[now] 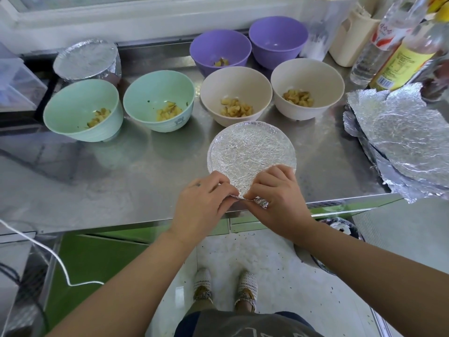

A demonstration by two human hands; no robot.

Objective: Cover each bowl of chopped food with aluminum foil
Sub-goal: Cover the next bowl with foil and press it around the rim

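Note:
A bowl wrapped in crinkled aluminum foil (251,147) stands near the front edge of the steel counter. My left hand (201,203) and my right hand (279,195) both pinch the foil's folded edge at the bowl's near rim. Behind it stand two mint green bowls (82,110) (159,100) and two beige bowls (235,96) (307,86), all uncovered, with chopped food in them. Two purple bowls (220,51) (278,38) sit further back; the left one holds a little food. A foil-covered bowl (87,59) stands at the back left.
Loose foil sheets (403,137) are stacked at the counter's right end, overhanging the edge. Bottles (398,59) and a cream jug (352,37) stand at the back right. A clear plastic box (14,81) sits at the far left. The steel counter (97,186) edge runs just under my hands.

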